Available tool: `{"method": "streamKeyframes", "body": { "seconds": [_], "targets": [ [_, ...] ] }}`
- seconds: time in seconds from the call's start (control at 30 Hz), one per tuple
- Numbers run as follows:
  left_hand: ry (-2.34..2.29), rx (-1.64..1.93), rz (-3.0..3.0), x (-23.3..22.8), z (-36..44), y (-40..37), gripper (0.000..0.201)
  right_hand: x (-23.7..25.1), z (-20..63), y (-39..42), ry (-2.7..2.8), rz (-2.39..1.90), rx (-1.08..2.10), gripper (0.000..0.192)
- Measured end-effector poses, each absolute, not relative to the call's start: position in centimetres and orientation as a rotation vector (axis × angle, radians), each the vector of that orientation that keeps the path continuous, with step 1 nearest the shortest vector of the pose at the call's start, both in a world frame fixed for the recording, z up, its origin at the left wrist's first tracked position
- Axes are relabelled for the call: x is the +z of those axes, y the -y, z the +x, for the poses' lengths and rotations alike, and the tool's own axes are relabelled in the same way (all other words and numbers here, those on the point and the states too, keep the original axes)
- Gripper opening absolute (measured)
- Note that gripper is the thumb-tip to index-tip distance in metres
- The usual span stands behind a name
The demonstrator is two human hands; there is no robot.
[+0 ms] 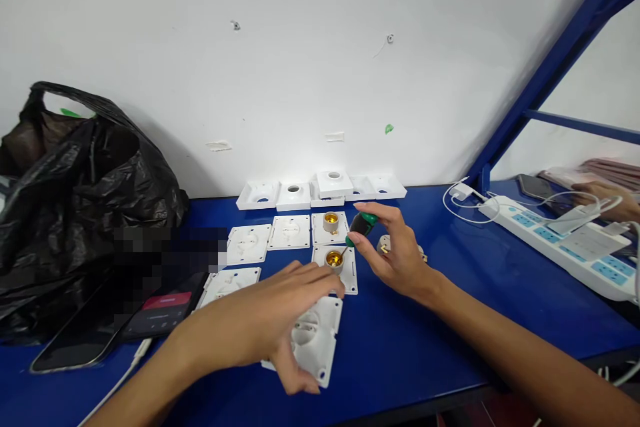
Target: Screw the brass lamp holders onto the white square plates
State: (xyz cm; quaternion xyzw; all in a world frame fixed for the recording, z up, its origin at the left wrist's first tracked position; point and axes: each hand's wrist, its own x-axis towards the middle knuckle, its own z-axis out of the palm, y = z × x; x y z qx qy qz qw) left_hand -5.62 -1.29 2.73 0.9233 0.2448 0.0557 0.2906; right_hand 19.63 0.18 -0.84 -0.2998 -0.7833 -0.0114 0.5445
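Observation:
My right hand (400, 250) grips a short green and black screwdriver (363, 224) between thumb and fingers. Its thin shaft slants down into the brass-lined lamp socket (335, 260) on a white square base plate (351, 280). Over the near side of that plate, my left hand (280, 310) is spread with its thumb apart. The index fingertip is by the plate's near edge; whether it presses there I cannot tell. Below my left palm is another white base plate (325, 340), partly hidden. Just behind stands a second socket (331, 221) on its plate.
White square covers (335, 181) line the wall, and several bare base plates (290, 232) lie left. Loose socket parts (385, 244) sit behind my right hand. A black plastic bag (95, 213), phones (80, 327), a power strip (555, 240) and another person's hand (603, 200) flank them.

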Motion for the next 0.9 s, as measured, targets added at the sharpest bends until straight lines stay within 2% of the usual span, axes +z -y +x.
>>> {"method": "streamKeyframes", "body": {
  "seconds": [0.17,0.33,0.53,0.7,0.9],
  "targets": [
    [-0.497,0.176,2.502,1.6,-3.1,2.7,0.067,-1.2,19.3,-0.2,1.822,-0.711,0.042,0.052],
    [-0.442,0.283,2.607,-0.3,-2.2,3.4,0.072,-2.1,19.0,-0.1,1.766,-0.734,0.178,0.049],
    [-0.515,0.35,2.757,-0.8,-1.6,3.5,0.065,-2.7,18.4,0.6,1.789,-0.712,0.372,0.044],
    [-0.648,0.366,2.782,-0.5,-1.6,2.9,0.044,-2.0,18.8,0.4,1.584,-0.677,0.205,0.046],
    [-0.767,0.354,2.759,-0.7,-1.8,2.6,0.036,0.4,20.5,-0.7,1.423,-0.674,-0.053,0.04]
  ]
}}
